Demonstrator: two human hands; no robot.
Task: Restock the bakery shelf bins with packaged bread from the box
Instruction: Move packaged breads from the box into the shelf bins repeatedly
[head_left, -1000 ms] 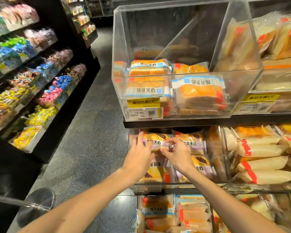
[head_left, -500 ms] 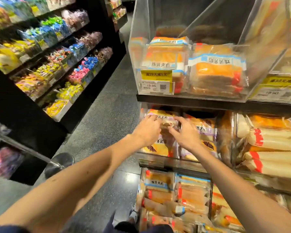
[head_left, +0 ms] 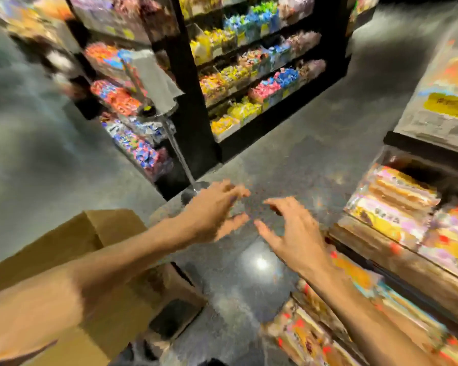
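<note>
Fingers (head_left: 236, 191) hanging apart, empty: L hand (head_left: 212, 212) & R hand (head_left: 292, 233) hovering betw. box (head_left: 64, 247), near left, & part-full bins (head_left: 397, 215), right; restocking likely unfinished.

**Grey floor between two shelf units**

The speckled grey floor (head_left: 315, 159) carries a brown cardboard box (head_left: 72, 241) at the near left. Farther in, a thin metal post (head_left: 179, 151) stands on a round base. Beyond it is a black shelf unit (head_left: 193, 114), and its tiers hold bright wrapped sweets (head_left: 262, 85). On the right stands the bakery shelf (head_left: 418, 150), with packaged bread (head_left: 397, 194) in orange and yellow wrappers on its tiers. Motion blur makes the labels unreadable.
</note>
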